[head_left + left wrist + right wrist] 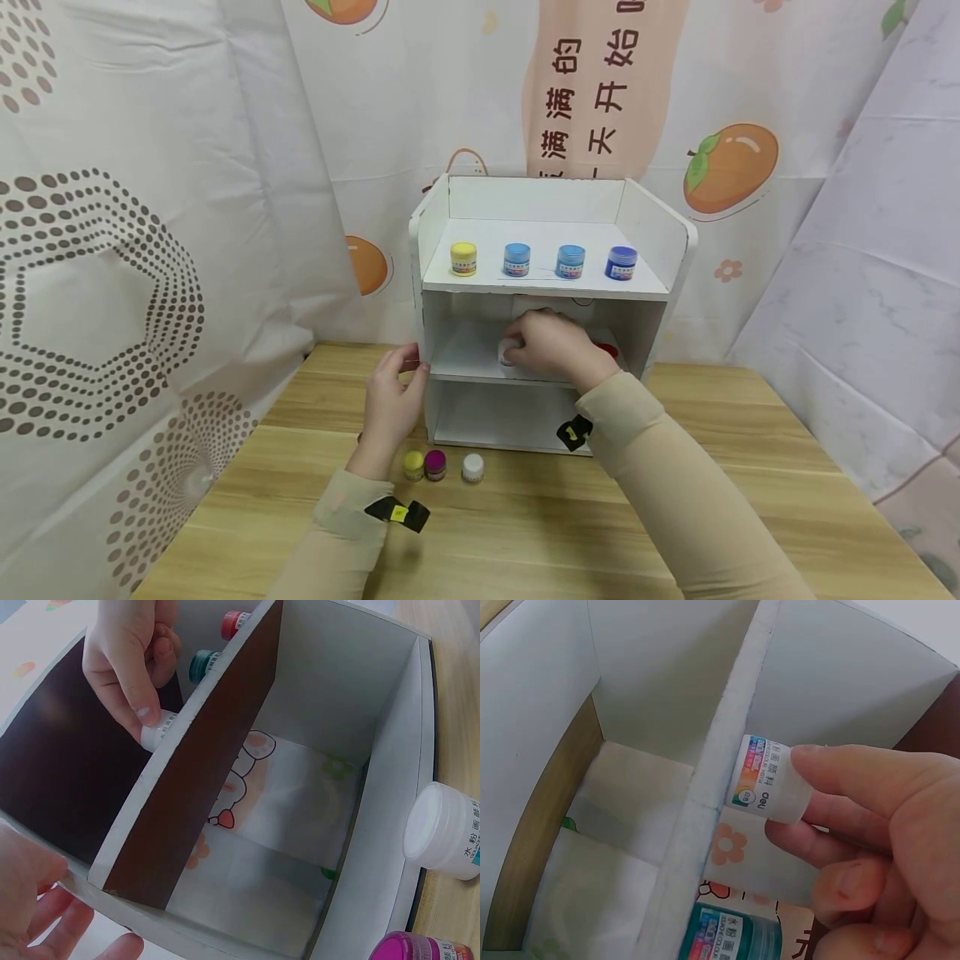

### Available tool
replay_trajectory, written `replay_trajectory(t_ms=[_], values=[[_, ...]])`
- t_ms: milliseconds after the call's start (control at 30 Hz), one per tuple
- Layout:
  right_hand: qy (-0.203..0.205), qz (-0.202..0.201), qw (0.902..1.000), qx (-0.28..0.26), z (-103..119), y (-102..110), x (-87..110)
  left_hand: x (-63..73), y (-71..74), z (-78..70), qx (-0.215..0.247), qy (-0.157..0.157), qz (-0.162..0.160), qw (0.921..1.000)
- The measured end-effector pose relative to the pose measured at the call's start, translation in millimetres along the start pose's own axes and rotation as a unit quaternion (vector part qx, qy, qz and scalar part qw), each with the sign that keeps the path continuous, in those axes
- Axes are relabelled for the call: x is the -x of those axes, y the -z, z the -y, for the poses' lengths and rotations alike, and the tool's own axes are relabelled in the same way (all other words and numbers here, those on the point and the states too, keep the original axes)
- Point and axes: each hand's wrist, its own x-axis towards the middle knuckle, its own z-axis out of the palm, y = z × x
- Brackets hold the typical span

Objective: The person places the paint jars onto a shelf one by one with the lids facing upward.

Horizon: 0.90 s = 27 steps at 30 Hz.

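Observation:
My right hand (551, 346) pinches a small white paint jar (769, 780) between thumb and fingers, at the front of the middle level of a white shelf unit (536, 200). The jar's base is at the shelf board. A teal paint jar (735, 937) stands beside it on the same level, and a red jar (234, 624) is farther along; in the head view the hand largely hides them. My left hand (392, 398) touches the unit's left side panel with loosely bent fingers and holds no jar.
Along the top shelf stand a yellow jar (463, 259), two light blue jars (517, 260) and a dark blue jar (621, 263). On the wooden table (720, 467), before the unit, are a yellow jar (414, 466), a magenta jar (435, 465) and a white jar (472, 467).

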Motion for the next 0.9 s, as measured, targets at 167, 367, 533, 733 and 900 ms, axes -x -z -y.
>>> replay_trajectory(t_ms=[167, 367, 533, 733, 900], values=[[-0.006, 0.004, 1.0, 0.005, 0.3, 1.0, -0.6, 0.3, -0.2, 0.5, 0.002, -0.001, 0.0, 1.0], [-0.012, 0.011, 0.9998, 0.009, 1.1, 1.6, 0.0, 0.7, -0.5, 0.0, 0.007, 0.002, 0.002, 1.0], [-0.014, 0.01, 0.9998, 0.003, 1.0, 1.5, 1.2, 0.8, -0.6, -1.1, 0.006, 0.002, 0.0, 1.0], [-0.016, 0.002, 0.9999, -0.001, 1.2, 2.0, 2.8, 1.3, -0.5, -1.5, 0.008, 0.0, -0.001, 1.0], [-0.028, -0.007, 0.9996, 0.003, 2.2, 3.0, 5.4, 1.4, -0.6, -0.2, 0.01, 0.004, -0.001, 0.9999]])
